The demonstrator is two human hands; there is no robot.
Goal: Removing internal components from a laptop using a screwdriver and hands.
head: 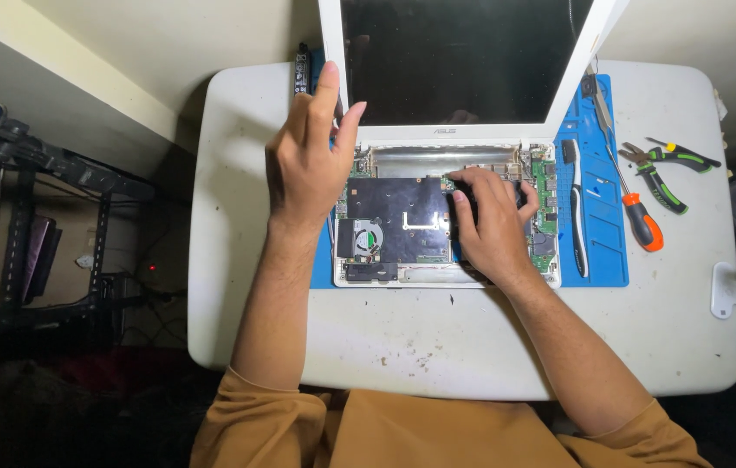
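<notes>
The person wears a loose mustard-brown cloth garment (402,429) that fills the lower edge of the view, its fabric soft and plain, without print or pattern. The short mustard-brown left sleeve (251,416) ends above the elbow in a folded hem, and the short mustard-brown right sleeve (645,433) ends the same way, creased where it bunches. Below both hems the forearms are bare. The bare left hand (305,160) carries no ring, watch, band or glove that I can see, and the bare right hand (493,221) is equally unadorned. The nails look short. Nothing else of the person shows.
</notes>
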